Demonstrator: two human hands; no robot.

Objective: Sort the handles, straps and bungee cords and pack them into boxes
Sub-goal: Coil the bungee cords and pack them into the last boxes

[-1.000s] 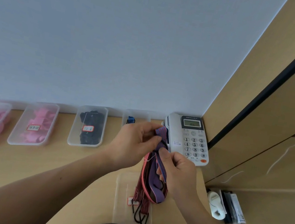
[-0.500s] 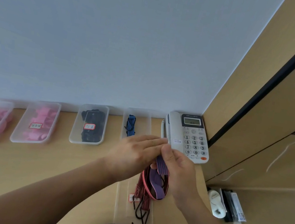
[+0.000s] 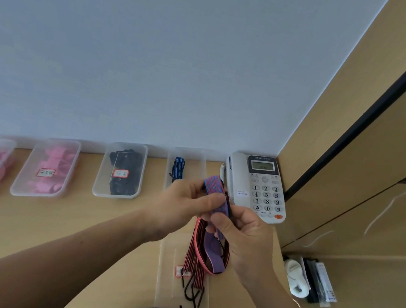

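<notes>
- Bungee cords [image 3: 194, 257] (the red and black ones with hooks) hang in a bunch in front of the phone [image 3: 258, 187], nearer to you. A strap [image 3: 214, 186] is mixed in with them.
- Your left hand [image 3: 183, 201] is just left of the phone's keys. Its fingers are curled, and the thumb presses the strap near the top.
- Your right hand [image 3: 246, 239] is in front of the phone. Its thumb and fingers pinch the strap a bit lower down, and the other fingers are bent in.
- Half a second ago your left fingers lay flat over the strap and hid its end. Now both hands are higher and closer to the phone, and the striped end pokes up above them.
- I think you are pulling the strap free from the cords, so this bunch is only part sorted.
- The hooks dangle over the clear box [image 3: 165, 276] in front of the phone. I cannot tell if they touch it.
- Left of the phone, a second box [image 3: 197, 157] by the wall holds one blue cord [image 3: 178, 168]. The red cords may go in the box under them, and the strap somewhere else.
</notes>
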